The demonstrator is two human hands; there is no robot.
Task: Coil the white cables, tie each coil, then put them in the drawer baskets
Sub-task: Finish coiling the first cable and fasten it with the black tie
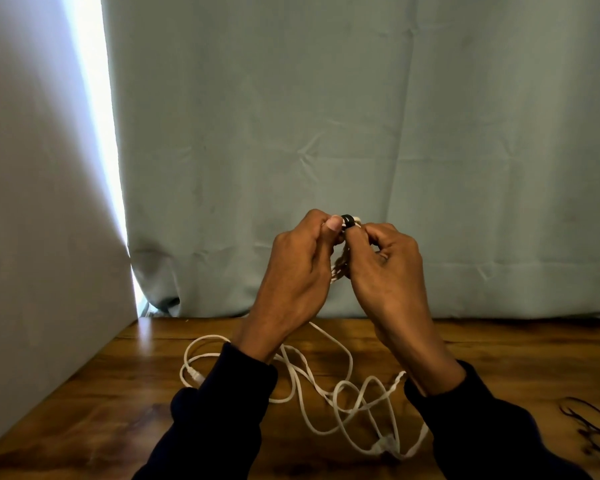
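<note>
I count two hands raised above the table: the left hand (pixel 297 268) and right hand (pixel 383 271) both pinch one small white coil (pixel 340 263), banded at its top by a black tie (pixel 348 220). One loose white cable (pixel 321 386), thin and looping, sprawls on the glossy wooden table (pixel 118 393); a few thin dark ties (pixel 593 427) lie far right.

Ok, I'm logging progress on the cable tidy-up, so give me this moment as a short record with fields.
left hand: grips the small coil
right hand: fingers hold the black tie at the coil's top
loose cable: white, uncoiled on the table
dark ties: at the table's right edge
drawer baskets: not in view
</note>
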